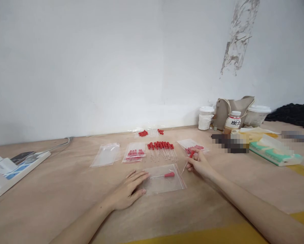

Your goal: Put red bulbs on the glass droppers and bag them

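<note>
My left hand (131, 188) lies flat, fingers spread, over the left edge of a clear zip bag (157, 186). Inside that bag is one dropper with a red rubber bulb (169, 174), its thin tube pointing left. Just right of the bag's opening, my right hand (199, 164) pinches another red-bulbed dropper (191, 154), its thin tip slanting down towards the bag's edge. Behind the bag, several droppers (164, 145) lie in a row, bulbs towards the wall. Filled bags holding red bulbs lie to the left (135, 154) and right (194, 148) of the row.
Flat zip bags (105, 155) lie left of the filled ones. Loose red bulbs (143, 133) sit near the wall. A power strip (19, 174) is at far left. Cups (206, 118), a bottle (233, 122), a bag (221, 112) and a green-and-white pack (274, 154) stand at right.
</note>
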`<action>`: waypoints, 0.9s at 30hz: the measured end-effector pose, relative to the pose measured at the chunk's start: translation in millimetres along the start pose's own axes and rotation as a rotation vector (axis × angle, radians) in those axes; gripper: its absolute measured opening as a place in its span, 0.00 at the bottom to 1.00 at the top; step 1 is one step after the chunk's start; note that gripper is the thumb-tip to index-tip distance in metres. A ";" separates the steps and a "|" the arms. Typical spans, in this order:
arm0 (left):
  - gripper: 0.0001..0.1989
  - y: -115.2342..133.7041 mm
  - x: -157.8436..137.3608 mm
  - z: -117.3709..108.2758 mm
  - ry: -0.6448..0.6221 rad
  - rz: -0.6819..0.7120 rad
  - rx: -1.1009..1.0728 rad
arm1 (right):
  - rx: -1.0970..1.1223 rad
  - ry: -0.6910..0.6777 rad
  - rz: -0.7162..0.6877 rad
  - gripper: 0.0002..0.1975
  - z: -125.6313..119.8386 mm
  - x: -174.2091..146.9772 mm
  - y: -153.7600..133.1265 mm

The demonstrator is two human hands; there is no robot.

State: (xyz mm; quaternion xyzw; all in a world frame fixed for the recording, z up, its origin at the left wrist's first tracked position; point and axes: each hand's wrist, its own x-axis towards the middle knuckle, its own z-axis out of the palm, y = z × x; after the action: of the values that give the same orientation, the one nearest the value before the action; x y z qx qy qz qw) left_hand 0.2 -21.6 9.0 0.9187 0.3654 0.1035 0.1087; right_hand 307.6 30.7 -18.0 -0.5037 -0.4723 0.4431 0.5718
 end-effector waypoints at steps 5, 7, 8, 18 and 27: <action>0.22 0.1 0.7 -0.5 -0.007 -0.013 0.005 | 0.041 0.063 -0.087 0.25 2.2 4.6 5.4; 0.22 0.4 1.1 -1.0 -0.009 -0.016 0.008 | 0.035 0.109 -0.118 0.26 2.6 6.6 7.9; 0.22 0.5 1.2 -1.2 -0.009 -0.016 0.009 | 0.035 0.124 -0.131 0.26 2.8 7.2 8.8; 0.22 0.7 0.9 -0.8 -0.022 -0.015 0.042 | 0.287 0.033 0.112 0.12 13.6 -12.1 -1.9; 0.22 -1.9 0.8 0.6 -0.004 0.002 0.047 | -0.208 -0.558 0.093 0.14 -13.0 -13.7 -7.2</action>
State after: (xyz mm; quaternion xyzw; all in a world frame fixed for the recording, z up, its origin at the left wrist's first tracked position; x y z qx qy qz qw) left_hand -0.3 -19.8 8.0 0.9216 0.3665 0.0932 0.0876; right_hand 318.4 14.5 -12.7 -0.4394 -0.6305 0.5394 0.3442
